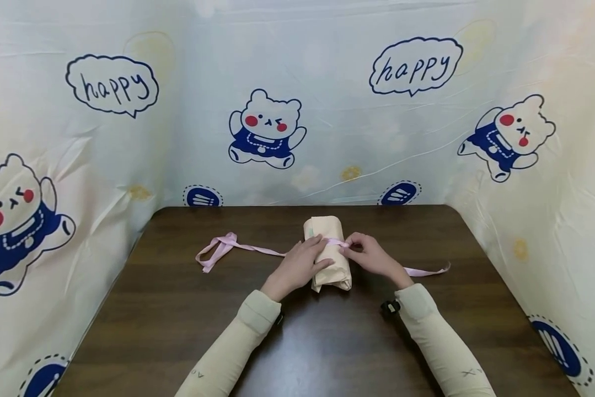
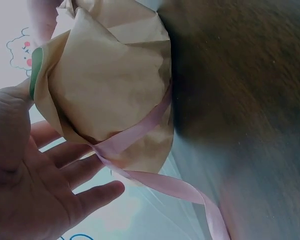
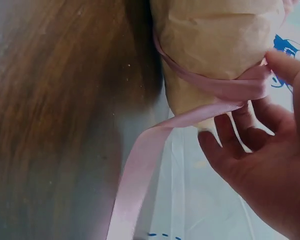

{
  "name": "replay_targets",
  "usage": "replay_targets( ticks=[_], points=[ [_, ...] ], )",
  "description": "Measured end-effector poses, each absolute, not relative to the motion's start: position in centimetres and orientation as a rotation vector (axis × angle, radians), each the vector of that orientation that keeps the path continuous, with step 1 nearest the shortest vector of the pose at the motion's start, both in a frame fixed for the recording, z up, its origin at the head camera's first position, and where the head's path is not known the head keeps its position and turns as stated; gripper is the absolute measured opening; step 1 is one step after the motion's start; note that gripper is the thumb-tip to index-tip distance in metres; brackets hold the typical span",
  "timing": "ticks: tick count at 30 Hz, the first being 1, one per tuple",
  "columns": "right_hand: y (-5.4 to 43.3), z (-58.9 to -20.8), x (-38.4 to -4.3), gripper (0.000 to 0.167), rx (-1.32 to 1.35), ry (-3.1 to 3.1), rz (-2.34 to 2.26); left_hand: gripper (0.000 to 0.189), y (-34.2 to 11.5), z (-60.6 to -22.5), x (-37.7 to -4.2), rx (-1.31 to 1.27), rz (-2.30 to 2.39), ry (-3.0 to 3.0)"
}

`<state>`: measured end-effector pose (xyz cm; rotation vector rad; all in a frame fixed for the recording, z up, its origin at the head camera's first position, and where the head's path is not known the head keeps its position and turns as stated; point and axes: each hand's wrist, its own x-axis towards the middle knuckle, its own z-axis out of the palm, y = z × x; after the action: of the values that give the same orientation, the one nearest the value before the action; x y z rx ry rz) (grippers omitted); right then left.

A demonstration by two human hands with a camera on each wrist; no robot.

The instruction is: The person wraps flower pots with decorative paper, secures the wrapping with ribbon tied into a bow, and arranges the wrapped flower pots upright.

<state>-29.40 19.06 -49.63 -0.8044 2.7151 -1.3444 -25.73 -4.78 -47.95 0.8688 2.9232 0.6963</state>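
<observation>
A package in tan paper (image 1: 338,271) lies on the dark wooden table, its long side running away from me. Pink ribbon (image 1: 334,241) passes round its middle. My left hand (image 1: 301,263) rests across the package's left side and top with its fingers fairly straight. In the left wrist view, a green edge (image 2: 36,70) shows beside the thumb on the paper (image 2: 110,75). On the package's right side, my right hand (image 1: 373,257) pinches the ribbon (image 3: 240,89) between thumb and fingers. A ribbon length (image 3: 132,185) hangs off past that hand in the right wrist view.
To the left on the table (image 1: 178,331), the ribbon's looped end (image 1: 220,251) lies loosely. The other tail (image 1: 428,272) stretches out right of the right wrist. A curtain printed with bears (image 1: 264,132) encloses the table's back and sides.
</observation>
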Motion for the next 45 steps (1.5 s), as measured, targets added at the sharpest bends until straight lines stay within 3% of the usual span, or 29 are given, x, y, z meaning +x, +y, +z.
replay_targets(
  ticks=[7, 18, 30, 45],
  points=[
    [19.5, -49.1, -29.4, 0.014, -0.784, 2.74, -1.374, 0.064, -4.7, -47.8, -25.7, 0.851, 0.706, 2.916],
    [18.5, -47.2, -28.0, 0.024, -0.799, 3.192, -0.812, 0.065, -4.7, -47.6, -25.9, 0.856, 0.705, 2.904],
    [18.3, -46.3, -27.1, 0.051, -0.58, 2.646, -1.542, 0.065, -4.9, -47.6, -25.8, 0.854, 0.743, 2.873],
    [27.6, -44.1, -26.8, 0.025, -0.67, 2.715, -1.233, 0.063, -4.8, -48.3, -26.2, 0.845, 0.805, 2.91]
  ],
)
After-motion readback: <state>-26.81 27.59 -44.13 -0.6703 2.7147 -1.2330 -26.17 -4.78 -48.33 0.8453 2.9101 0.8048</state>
